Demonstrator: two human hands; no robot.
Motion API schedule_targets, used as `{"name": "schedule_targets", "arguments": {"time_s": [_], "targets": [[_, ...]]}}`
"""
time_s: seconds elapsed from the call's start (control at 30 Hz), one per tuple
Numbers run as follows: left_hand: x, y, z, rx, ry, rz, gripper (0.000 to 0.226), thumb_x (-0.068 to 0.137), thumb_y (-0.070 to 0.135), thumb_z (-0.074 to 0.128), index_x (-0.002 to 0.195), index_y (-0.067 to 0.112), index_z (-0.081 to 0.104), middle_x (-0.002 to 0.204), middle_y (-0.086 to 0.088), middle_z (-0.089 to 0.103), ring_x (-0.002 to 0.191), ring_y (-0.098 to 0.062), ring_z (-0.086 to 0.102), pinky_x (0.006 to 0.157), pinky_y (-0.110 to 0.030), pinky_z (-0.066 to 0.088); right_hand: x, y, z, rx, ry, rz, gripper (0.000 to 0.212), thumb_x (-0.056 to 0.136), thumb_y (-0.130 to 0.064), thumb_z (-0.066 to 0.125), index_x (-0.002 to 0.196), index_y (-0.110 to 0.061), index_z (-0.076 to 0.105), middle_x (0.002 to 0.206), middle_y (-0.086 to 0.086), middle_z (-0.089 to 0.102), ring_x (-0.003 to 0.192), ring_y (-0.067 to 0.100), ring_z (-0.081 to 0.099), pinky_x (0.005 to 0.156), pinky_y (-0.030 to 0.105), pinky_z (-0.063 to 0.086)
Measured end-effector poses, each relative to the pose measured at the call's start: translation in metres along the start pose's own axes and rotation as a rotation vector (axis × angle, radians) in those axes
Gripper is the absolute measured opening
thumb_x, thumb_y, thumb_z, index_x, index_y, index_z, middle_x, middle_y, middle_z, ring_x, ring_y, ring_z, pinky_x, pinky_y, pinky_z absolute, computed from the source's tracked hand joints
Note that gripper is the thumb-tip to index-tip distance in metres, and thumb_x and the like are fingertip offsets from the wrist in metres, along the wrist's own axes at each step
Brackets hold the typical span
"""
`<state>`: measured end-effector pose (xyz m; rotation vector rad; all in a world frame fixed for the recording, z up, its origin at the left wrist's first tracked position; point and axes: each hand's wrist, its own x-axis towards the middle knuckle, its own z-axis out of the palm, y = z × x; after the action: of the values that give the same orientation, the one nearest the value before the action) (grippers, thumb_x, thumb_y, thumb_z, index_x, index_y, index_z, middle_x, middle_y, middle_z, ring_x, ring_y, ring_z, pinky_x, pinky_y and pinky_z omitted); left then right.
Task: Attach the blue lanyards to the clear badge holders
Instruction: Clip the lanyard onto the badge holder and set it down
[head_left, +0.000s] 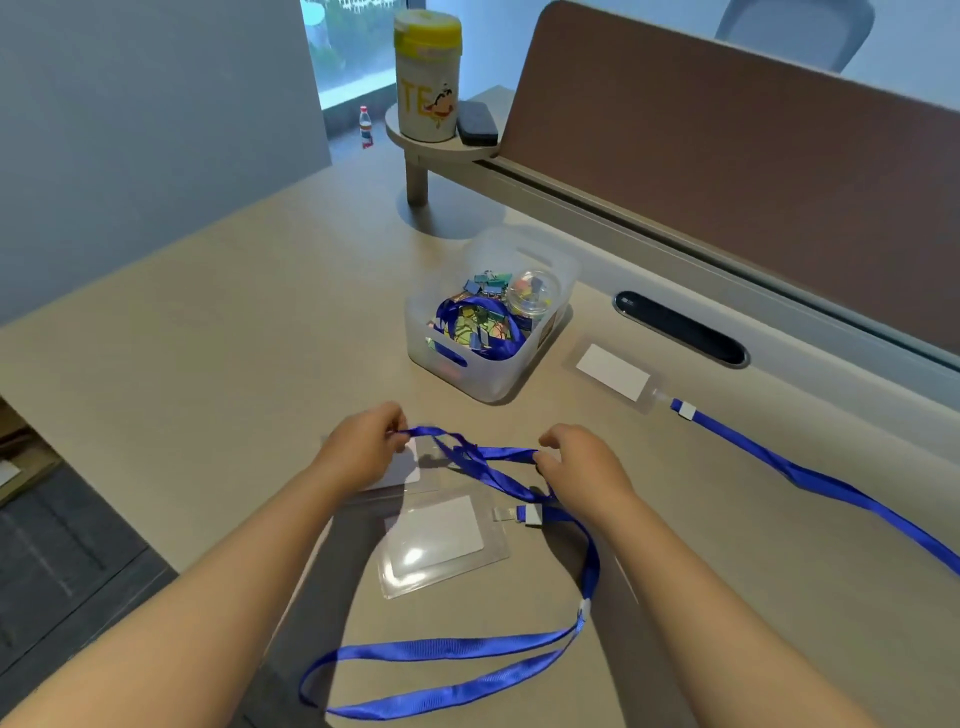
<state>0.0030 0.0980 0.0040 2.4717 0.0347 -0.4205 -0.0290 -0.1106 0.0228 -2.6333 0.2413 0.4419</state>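
Observation:
My left hand (363, 447) pinches one end of a blue lanyard (483, 457), and my right hand (582, 462) pinches the same strap further along; the strap hangs slack and twisted between them. Under my left hand lies a clear badge holder (405, 478), partly hidden. A second clear badge holder (441, 540) lies in front of me with a blue lanyard (441, 649) clipped to its right end, looping toward the near edge. At the right lies a third badge holder (613, 374) with its blue lanyard (810, 478) attached.
A clear plastic bin (540, 260) holds binder clips, a small jar and more blue strap. Behind it stand a small round shelf (415, 145) with a wipes canister (426, 78), a dark eraser (478, 124), a brown desk divider (727, 156) and a cable slot (680, 327).

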Motion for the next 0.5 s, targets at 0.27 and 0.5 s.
{"name": "schedule_targets", "arguments": {"time_s": [0.27,0.5], "targets": [[-0.012,0.073,-0.042,-0.507,-0.303,0.052,0.024,0.090,0.005,0.045,0.070,0.014,0.054,0.068,-0.003,0.057,0.052,-0.011,0.037,0.049,-0.017,0.034,-0.004,-0.038,-0.024,0.386,-0.112,-0.175,0.054,0.085,-0.017,0.061,0.135,-0.020,0.042,0.139,0.003,0.048,0.126,0.020,0.045,0.090,0.028,0.044],[-0.005,0.057,-0.032,-0.495,-0.293,-0.008,0.026,0.089,0.008,0.051,0.114,0.005,0.054,0.109,-0.014,0.056,0.086,-0.017,0.055,0.078,-0.026,0.048,0.000,-0.039,-0.022,0.310,0.023,-0.118,0.016,0.092,-0.011,0.044,0.091,-0.010,0.060,0.096,0.014,0.065,0.090,0.027,0.059,0.076,0.036,0.046]]}}
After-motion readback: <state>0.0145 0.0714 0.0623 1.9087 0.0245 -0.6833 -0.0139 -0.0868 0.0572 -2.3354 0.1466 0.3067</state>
